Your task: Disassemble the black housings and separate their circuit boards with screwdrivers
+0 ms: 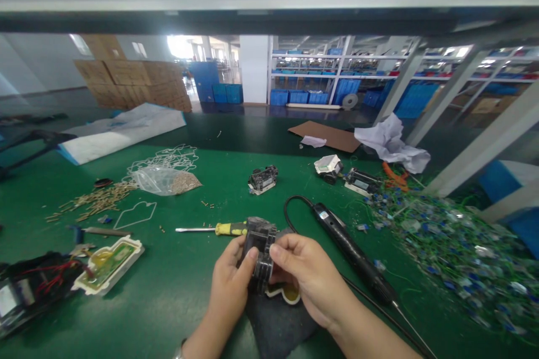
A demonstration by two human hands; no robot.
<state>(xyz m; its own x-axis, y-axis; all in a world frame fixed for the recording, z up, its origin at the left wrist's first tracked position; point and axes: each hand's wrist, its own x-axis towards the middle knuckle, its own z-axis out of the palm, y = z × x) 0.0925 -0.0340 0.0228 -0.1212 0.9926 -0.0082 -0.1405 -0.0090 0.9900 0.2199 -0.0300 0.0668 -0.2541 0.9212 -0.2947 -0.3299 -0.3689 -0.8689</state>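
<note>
Between both hands is a small black plastic device (261,230) with a clear-looking ridged part; its exact kind I cannot make out. My left hand (233,275) grips its left side, thumb on the front. On the right side, the thumb and fingers of my right hand (301,263) close on it. Under the right fingers shows a white-rimmed housing part (285,294) with a yellowish inside; whether it is joined to the device is hidden. Below lies a dark cloth (280,328). A yellow-and-black-handled screwdriver (229,228) points left just behind the device.
A black corded electric screwdriver (353,252) lies at right, beside a heap of green wires and blue pieces (458,258). Similar black units (263,179) stand behind. At left are loose brass screws (95,200), a plastic bag (162,181) and an open white housing with a circuit board (112,266).
</note>
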